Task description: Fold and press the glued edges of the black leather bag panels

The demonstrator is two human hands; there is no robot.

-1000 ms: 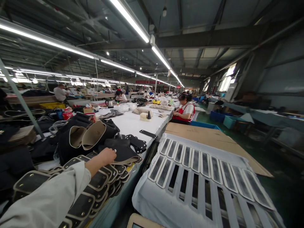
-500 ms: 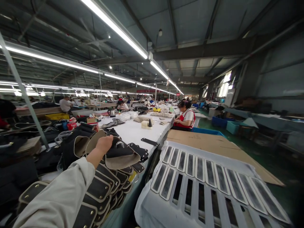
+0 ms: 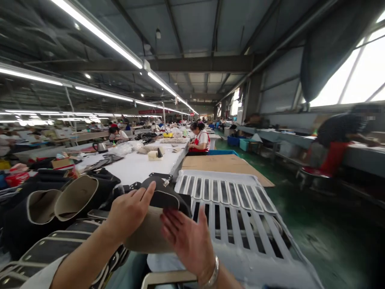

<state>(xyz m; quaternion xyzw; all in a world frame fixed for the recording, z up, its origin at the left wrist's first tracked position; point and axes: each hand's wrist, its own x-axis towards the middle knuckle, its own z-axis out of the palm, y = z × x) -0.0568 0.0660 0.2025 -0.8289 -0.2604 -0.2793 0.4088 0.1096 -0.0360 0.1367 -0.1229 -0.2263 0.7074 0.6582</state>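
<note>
My left hand (image 3: pixel 128 210) grips a curved black leather piece (image 3: pixel 164 194) with a tan lining, thumb and fingers laid over its top edge, holding it up in front of me. My right hand (image 3: pixel 188 239) is raised just under it with the palm up and fingers spread, close to the tan underside; a metal bracelet circles that wrist. Below my left forearm lies a fanned stack of black panels (image 3: pixel 51 247) with pale trim and rivets. Behind it stand rolled black pieces with tan insides (image 3: pixel 75 196).
A white rack (image 3: pixel 228 200) holding several dark strips stands to the right of the long white table (image 3: pixel 141 166). Cardboard sheets (image 3: pixel 222 164) lie beyond the rack. A person in a red apron (image 3: pixel 200 140) sits at the table's far end; another person (image 3: pixel 339 136) works at the right-hand bench.
My left hand lifted the black leather piece off the pile and carried it toward me. My right hand came into view under it. The view swung to the right.
</note>
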